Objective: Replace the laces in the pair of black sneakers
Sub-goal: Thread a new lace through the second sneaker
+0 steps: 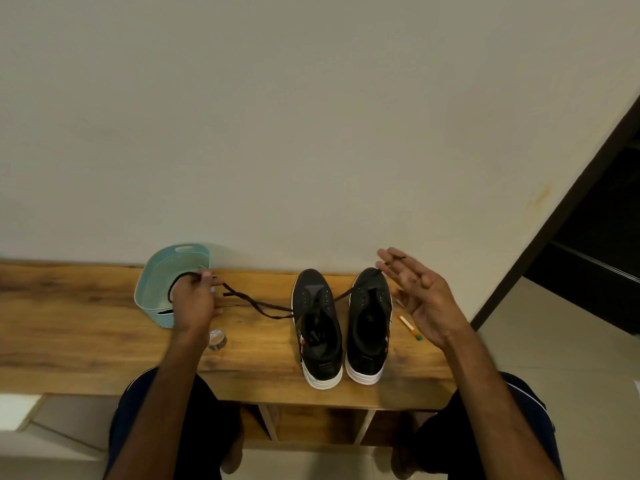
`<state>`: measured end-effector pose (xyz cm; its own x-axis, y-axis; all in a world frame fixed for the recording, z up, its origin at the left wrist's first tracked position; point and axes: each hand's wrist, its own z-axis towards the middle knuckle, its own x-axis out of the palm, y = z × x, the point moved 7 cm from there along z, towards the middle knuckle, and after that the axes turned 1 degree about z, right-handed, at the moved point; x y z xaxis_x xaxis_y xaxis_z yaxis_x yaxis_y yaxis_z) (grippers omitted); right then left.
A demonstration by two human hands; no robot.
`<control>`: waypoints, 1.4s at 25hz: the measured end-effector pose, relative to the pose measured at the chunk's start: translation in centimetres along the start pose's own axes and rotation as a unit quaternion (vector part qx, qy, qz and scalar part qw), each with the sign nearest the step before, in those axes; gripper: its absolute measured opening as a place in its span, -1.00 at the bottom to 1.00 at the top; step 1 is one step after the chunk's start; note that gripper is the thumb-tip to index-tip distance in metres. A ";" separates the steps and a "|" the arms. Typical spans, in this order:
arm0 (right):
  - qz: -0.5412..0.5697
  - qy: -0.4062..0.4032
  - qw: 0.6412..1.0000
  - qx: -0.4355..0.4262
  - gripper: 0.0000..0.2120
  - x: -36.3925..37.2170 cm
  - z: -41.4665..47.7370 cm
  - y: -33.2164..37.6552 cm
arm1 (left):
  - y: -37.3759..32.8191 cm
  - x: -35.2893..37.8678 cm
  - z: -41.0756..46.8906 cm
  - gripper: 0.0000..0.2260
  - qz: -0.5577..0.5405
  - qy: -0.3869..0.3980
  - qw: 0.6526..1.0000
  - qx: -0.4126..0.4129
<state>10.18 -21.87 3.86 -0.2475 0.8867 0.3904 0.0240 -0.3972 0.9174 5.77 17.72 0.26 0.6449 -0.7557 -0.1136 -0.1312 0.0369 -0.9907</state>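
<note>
Two black sneakers with white soles stand side by side on the wooden bench [86, 327], toes toward the wall: the left sneaker [317, 327] and the right sneaker [369, 327]. Neither has a lace in its eyelets. A black lace [258, 304] stretches across the bench in front of the left sneaker's toe and over the right sneaker's toe. My left hand [194, 301] grips a looped part of the lace at the rim of a light blue basket [156, 282]. My right hand [419, 294] is raised, palm up, fingers spread, with the lace's other end pinched between two fingertips.
A small roll of clear tape [217, 339] lies near my left wrist. A thin white and orange stick with a green tip [410, 328] lies right of the sneakers. The wall stands close behind the bench. A dark doorway [595, 258] opens at the right.
</note>
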 end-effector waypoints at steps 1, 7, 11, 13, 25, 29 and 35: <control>-0.108 -0.001 0.994 0.010 -0.70 0.4 0.1 -1.1 | -0.1 0.5 0.3 -0.77 0.105 0.012 0.993 0.048; -0.397 -0.129 0.909 -0.007 -0.82 1.0 0.9 -2.8 | 2.2 3.8 -1.4 -0.71 0.653 0.138 0.743 0.045; -0.297 -0.183 0.937 0.032 -0.80 -0.1 1.3 -3.6 | 1.2 11.6 -5.1 -0.75 0.539 0.240 0.788 0.174; -0.243 -0.192 0.949 0.051 -0.79 -0.2 1.6 -3.9 | 2.8 14.7 -7.0 -0.68 0.532 0.344 0.750 0.193; -0.099 -0.268 0.955 0.075 -0.75 -2.5 2.1 -4.0 | -0.7 6.5 -1.1 -0.77 0.214 0.137 0.961 0.108; -0.068 -0.295 0.951 0.066 -0.74 -3.3 1.9 -3.5 | 0.6 4.0 1.8 -0.72 0.185 0.060 0.981 0.016; 0.128 -0.362 0.923 -0.016 -0.72 -4.2 1.1 -2.2 | 0.9 -1.0 4.4 -0.72 0.050 -0.112 0.992 -0.035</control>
<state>12.24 -24.49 0.31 0.4754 0.6836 0.5539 -0.0405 -0.6119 0.7899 8.35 21.36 -0.88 0.7764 -0.5855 -0.2332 -0.2506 0.0527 -0.9667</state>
